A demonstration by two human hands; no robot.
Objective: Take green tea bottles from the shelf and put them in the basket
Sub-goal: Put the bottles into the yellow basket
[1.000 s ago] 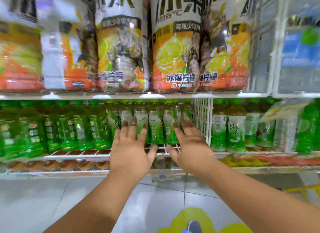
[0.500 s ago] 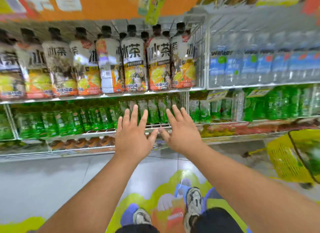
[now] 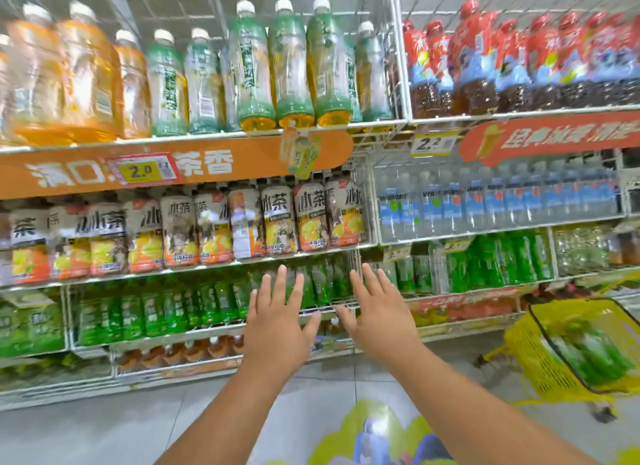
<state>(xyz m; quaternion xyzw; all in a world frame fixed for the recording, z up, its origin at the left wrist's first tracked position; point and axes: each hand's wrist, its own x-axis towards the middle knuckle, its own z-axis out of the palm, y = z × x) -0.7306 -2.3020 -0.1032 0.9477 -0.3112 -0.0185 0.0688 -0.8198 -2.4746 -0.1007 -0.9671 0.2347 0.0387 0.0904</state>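
Observation:
Green tea bottles (image 3: 162, 312) fill a low wire shelf (image 3: 214, 329), with more of them (image 3: 498, 263) further right. My left hand (image 3: 277, 326) and my right hand (image 3: 377, 312) are stretched out side by side in front of that shelf, fingers straight and spread, holding nothing and short of the bottles. A yellow basket (image 3: 540, 360) stands on the floor at the lower right with several green bottles (image 3: 592, 353) lying in it.
Above the green tea are lemon tea bottles (image 3: 280, 218), water bottles (image 3: 485, 201), and on the top shelf pale green bottles (image 3: 287, 66) and red-labelled bottles (image 3: 519, 59). Orange price banners (image 3: 86, 173) run along the shelf edges. The grey tiled floor (image 3: 104, 430) carries a coloured sticker (image 3: 374, 426).
The view has pulled back and tilted up, so the shelf looks further off and higher shelves appear. Both hands stay spread and hold nothing. The yellow basket has come into view at the right.

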